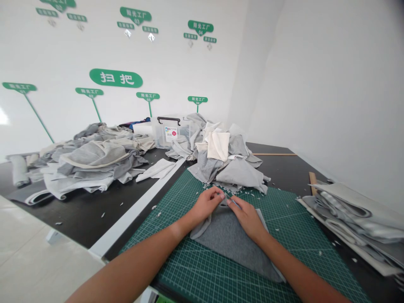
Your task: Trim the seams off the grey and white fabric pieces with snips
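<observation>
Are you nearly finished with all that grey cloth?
Not nearly. Looks done: a flat stack on the right. In hand: both hands, left hand and right hand, pinch the grey piece on the green mat. Left: the heap behind and the pile.

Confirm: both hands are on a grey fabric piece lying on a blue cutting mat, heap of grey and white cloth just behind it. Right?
Not quite. The cutting mat is green with a white grid, not blue, as the head view shows. The rest holds: the left hand and right hand are both on the grey fabric piece, and the heap of grey and white cloth lies just behind it.
</observation>
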Tool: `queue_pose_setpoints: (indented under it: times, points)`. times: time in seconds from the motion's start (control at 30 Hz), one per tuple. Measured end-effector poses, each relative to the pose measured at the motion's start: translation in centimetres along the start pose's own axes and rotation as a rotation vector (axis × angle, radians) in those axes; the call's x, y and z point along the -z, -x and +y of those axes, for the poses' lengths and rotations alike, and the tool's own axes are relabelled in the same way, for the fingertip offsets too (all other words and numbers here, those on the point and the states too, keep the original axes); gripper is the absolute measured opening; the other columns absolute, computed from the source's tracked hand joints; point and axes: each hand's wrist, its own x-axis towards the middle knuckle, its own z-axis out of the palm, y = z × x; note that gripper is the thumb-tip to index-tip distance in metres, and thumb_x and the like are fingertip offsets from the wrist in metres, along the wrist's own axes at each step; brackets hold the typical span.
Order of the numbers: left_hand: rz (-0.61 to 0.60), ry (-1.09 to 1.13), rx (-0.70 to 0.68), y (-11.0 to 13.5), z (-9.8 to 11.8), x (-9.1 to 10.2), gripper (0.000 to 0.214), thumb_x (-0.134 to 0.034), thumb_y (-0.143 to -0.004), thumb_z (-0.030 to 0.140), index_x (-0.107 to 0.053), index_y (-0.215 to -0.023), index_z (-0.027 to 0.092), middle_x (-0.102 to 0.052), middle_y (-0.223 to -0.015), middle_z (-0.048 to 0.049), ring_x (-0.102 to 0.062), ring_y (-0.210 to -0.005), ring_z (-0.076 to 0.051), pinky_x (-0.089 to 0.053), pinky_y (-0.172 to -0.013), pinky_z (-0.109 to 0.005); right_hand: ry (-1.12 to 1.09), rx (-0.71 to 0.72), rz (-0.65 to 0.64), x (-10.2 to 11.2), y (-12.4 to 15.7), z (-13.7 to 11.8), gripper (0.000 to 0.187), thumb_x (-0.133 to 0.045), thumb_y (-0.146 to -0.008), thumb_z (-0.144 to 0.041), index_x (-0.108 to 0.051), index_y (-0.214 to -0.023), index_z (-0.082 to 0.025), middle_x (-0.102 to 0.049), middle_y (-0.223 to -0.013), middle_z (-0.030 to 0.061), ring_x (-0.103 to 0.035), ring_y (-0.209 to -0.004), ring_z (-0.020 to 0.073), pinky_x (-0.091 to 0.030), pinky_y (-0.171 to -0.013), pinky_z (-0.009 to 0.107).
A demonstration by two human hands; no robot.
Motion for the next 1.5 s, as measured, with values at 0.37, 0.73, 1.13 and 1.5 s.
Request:
queue_pose_setpoints:
  times: [0.37,0.73,1.13,1.5]
  points:
    - [-0.023,0.082,0.045,-0.2,0.4,0.0,0.034,-0.064,-0.090,0.050,-0.067,-0.093,0.016,-0.047,-0.063,0.0036,-0.040,-0.059,-0.011,-0.031,-0.058,-0.024,0.019,-0.003,-0.009,0.4,0.5,-1.0,0.042,-0.033,-0.106,-0.052,-0.053,-0.079,-0.025,-0.062,-0.073,-0.0007,-0.057,-0.070,0.0218,-0.036,-0.068,0.031]
    - [-0.056,0.088,0.083,-0.1,0.5,0.2,0.035,-0.067,-0.087,0.049,-0.069,-0.089,0.014,-0.061,-0.071,-0.0003,-0.050,-0.064,-0.012,-0.038,-0.064,-0.025,0.091,-0.019,-0.045,0.4,0.7,-1.3,0.035,-0.036,-0.105,-0.053,-0.051,-0.087,-0.028,-0.061,-0.075,-0.0022,-0.062,-0.074,0.0220,-0.037,-0.069,0.029]
    - [-0.080,0.151,0.105,0.0,1.0,0.2,0.024,-0.068,-0.087,0.037,-0.074,-0.093,0.014,-0.073,-0.089,-0.0051,-0.063,-0.083,-0.017,-0.045,-0.080,-0.028,0.083,-0.025,-0.059,0.4,0.6,-0.6,0.034,-0.037,-0.104,-0.053,-0.053,-0.089,-0.027,-0.059,-0.074,-0.0030,-0.061,-0.072,0.0218,-0.038,-0.070,0.028]
    - [-0.050,0.200,0.139,0.1,0.6,0.2,0.027,-0.073,-0.083,0.040,-0.074,-0.091,0.014,-0.073,-0.088,-0.0056,-0.063,-0.083,-0.018,-0.045,-0.080,-0.029,0.044,-0.008,-0.068,0.5,0.6,-1.1,0.034,-0.037,-0.105,-0.051,-0.052,-0.086,-0.027,-0.053,-0.071,-0.0035,-0.056,-0.069,0.0197,-0.035,-0.066,0.027]
